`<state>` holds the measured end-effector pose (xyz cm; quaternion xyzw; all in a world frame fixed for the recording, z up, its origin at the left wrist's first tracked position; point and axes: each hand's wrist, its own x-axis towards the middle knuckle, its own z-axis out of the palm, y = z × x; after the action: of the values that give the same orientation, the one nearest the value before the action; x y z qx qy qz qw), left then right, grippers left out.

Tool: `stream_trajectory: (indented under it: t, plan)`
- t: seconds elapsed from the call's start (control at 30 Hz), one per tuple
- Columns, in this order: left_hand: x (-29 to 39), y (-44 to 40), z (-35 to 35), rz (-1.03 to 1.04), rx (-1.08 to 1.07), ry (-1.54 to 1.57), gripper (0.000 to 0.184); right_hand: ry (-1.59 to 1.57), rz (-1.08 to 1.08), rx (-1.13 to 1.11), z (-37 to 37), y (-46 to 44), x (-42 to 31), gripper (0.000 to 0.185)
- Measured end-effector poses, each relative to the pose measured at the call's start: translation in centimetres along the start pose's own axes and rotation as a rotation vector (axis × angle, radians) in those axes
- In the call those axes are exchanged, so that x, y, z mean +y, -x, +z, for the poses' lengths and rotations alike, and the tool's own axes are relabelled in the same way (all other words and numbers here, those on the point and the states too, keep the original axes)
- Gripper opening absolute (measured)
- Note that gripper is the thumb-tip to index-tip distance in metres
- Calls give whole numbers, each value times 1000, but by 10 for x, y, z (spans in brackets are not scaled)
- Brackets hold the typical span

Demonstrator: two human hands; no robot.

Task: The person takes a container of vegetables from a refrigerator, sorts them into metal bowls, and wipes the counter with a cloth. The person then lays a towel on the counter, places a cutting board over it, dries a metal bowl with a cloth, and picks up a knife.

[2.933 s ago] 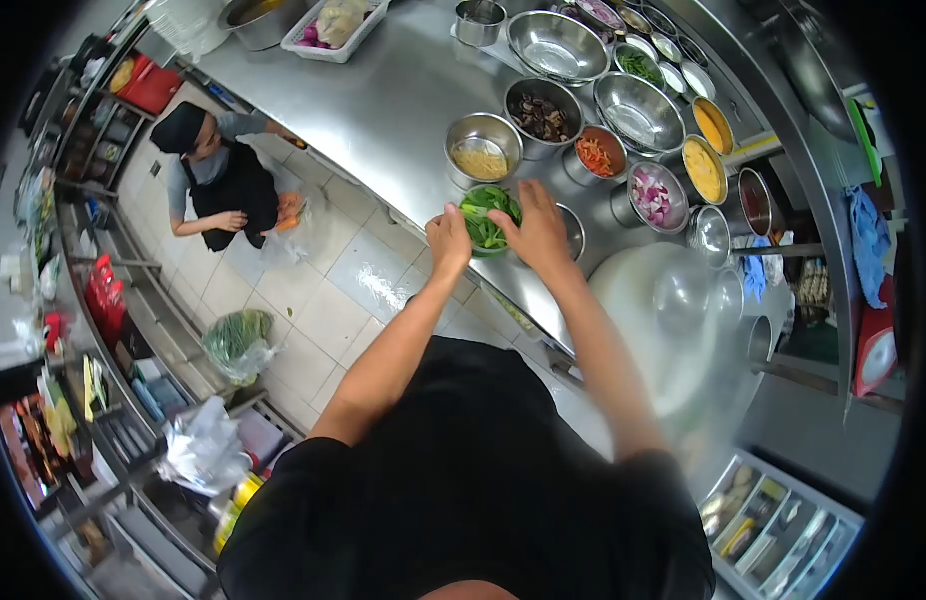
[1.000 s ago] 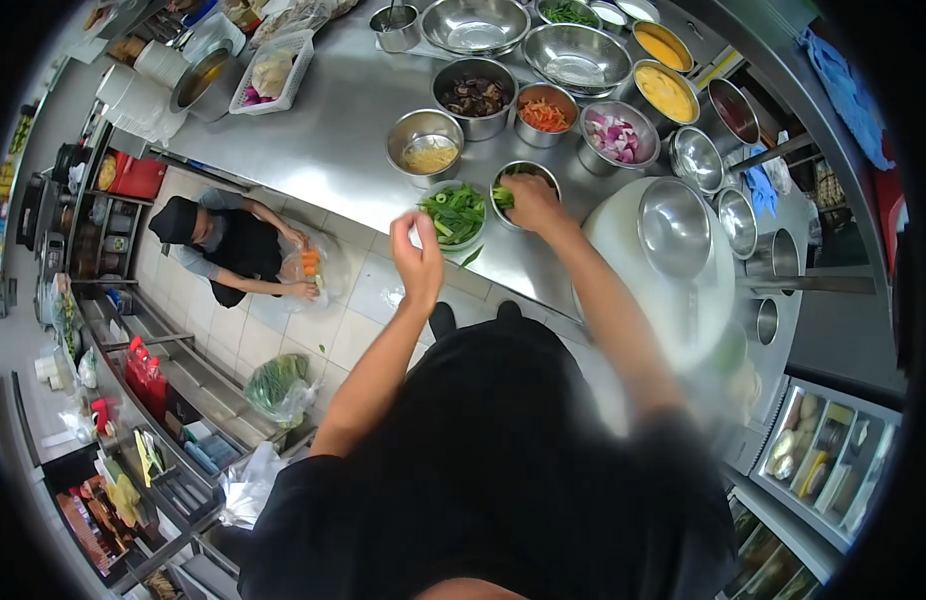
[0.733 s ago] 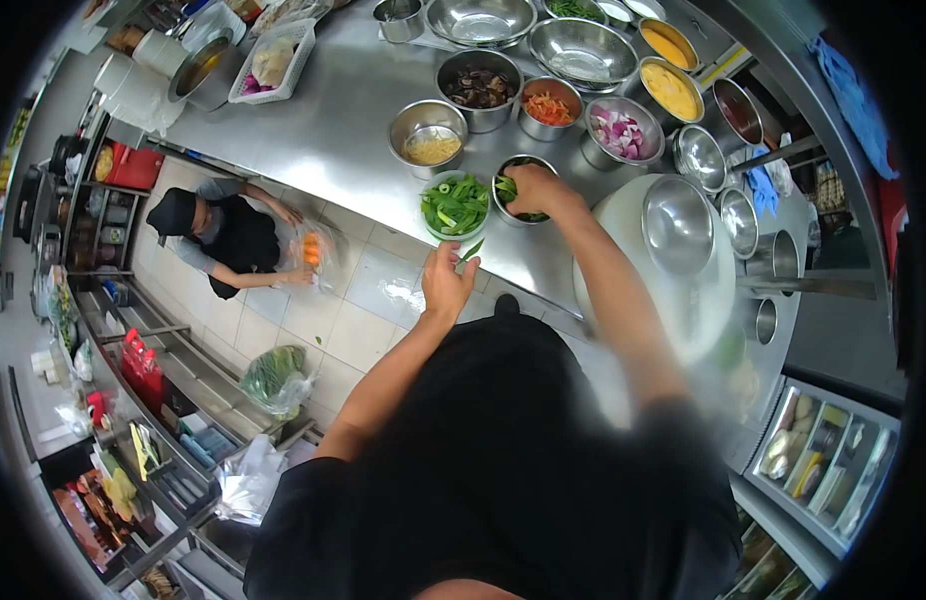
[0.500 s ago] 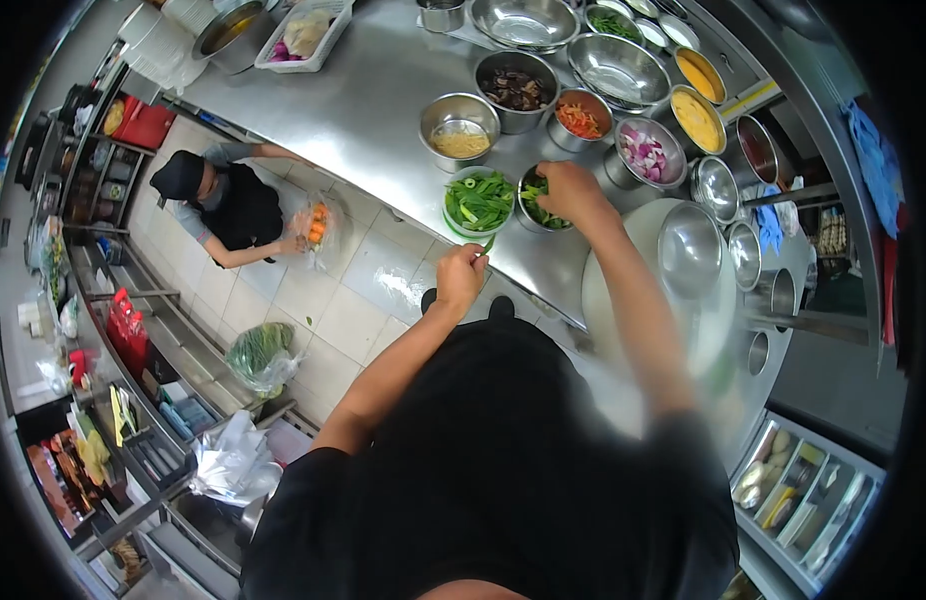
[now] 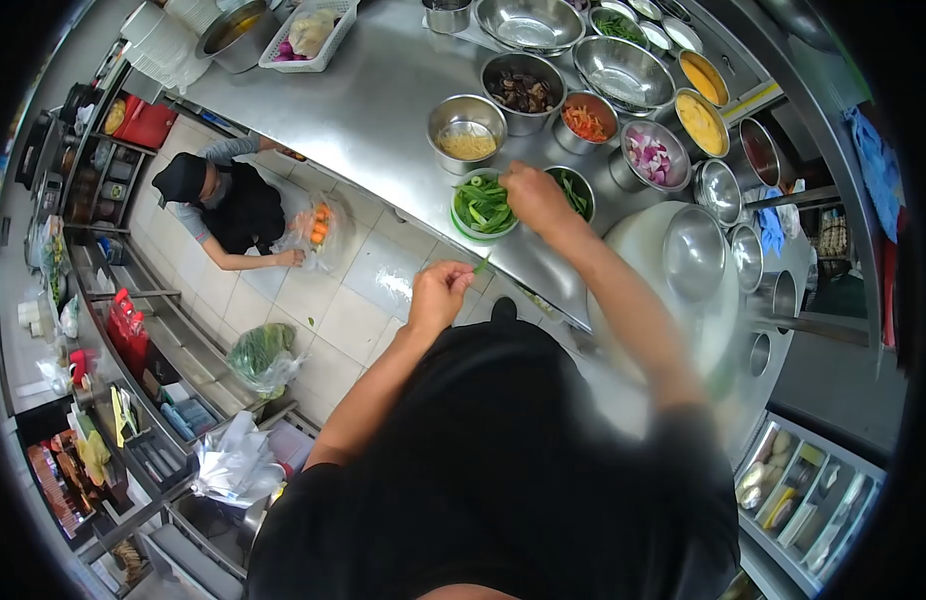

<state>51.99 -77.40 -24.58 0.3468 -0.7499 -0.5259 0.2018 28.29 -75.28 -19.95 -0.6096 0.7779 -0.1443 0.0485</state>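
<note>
My left hand (image 5: 442, 294) is in front of the counter edge, fingers pinched around a slim green vegetable piece (image 5: 483, 264). My right hand (image 5: 537, 204) reaches over the right rim of a tub (image 5: 480, 235) filled with cut green vegetable pieces (image 5: 481, 202). Its fingers are bent together at the greens, and whatever is between them is hidden. Just right of that hand stands a steel bowl (image 5: 590, 206) with more greens, partly covered by the hand. Behind the tub is a steel bowl of pale yellow shreds (image 5: 467, 146).
Steel bowls of dark pieces (image 5: 523, 90), orange-red strips (image 5: 586, 123) and chopped purple onion (image 5: 650, 155) crowd the counter (image 5: 368, 120). A large pale round container (image 5: 623, 290) is at right. Across the counter corner, a co-worker (image 5: 233, 205) crouches beside a bag of carrots (image 5: 321, 222).
My right hand has moved left from the steel bowl of greens to the tub. My left hand has drawn back slightly from the tub, still holding the green piece.
</note>
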Motion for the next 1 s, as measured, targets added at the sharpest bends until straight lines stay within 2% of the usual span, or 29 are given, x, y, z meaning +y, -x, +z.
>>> stream_trajectory:
  t: [0.07, 0.23, 0.33, 0.37, 0.43, 0.47, 0.5, 0.53, 0.57, 0.63, 0.73, 0.77, 0.8, 0.87, 0.97, 1.0]
  plan:
    - [8, -7, -12, -1, 30, 20, 10, -185, -77, 45, -13, -3, 11, 12]
    - [58, -41, -30, 87, 77, -16, 9, -255, -141, 118, -69, 12, 36, 17]
    - [73, -70, -11, 223, 103, 23, 9, -401, 101, 117, -93, 37, 57, 18]
    - [76, -82, 4, 231, 91, 26, 9, -396, 113, 125, -86, 45, 67, 18]
    - [76, -105, 37, 449, 51, -145, 8, -435, 271, 134, -67, 57, 84, 19]
    - [75, -112, 52, 457, 39, -144, 8, -417, 296, 54, -57, 63, 89, 23]
    - [73, -119, 68, 500, -5, -293, 9, -417, 307, 69, -47, 69, 89, 23]
    - [77, -129, 77, 549, -45, -443, 10, -340, 232, 157, -40, 75, 85, 26]
    - [78, -137, 83, 566, -54, -444, 10, -260, 157, 239, -35, 79, 83, 28]
    - [78, -144, 93, 613, -130, -696, 10, -345, 216, 262, -45, 81, 73, 31]
    - [80, -155, 110, 605, -188, -896, 11, -242, 237, 144, -29, 75, 73, 22]
    - [82, -156, 117, 574, -233, -996, 11, -193, 318, -37, -14, 64, 74, 18]
    - [84, -156, 123, 590, -250, -996, 11, -153, 394, -63, -9, 59, 63, 18]
    - [86, -153, 130, 492, -272, -1156, 11, -183, 443, -94, 6, 51, 66, 18]
    - [87, -158, 118, 455, -329, -1106, 12, -197, 474, -178, 2, 39, 70, 17]
    - [94, -158, 107, 395, -443, -999, 14, -180, 475, -227, -1, 37, 70, 16]
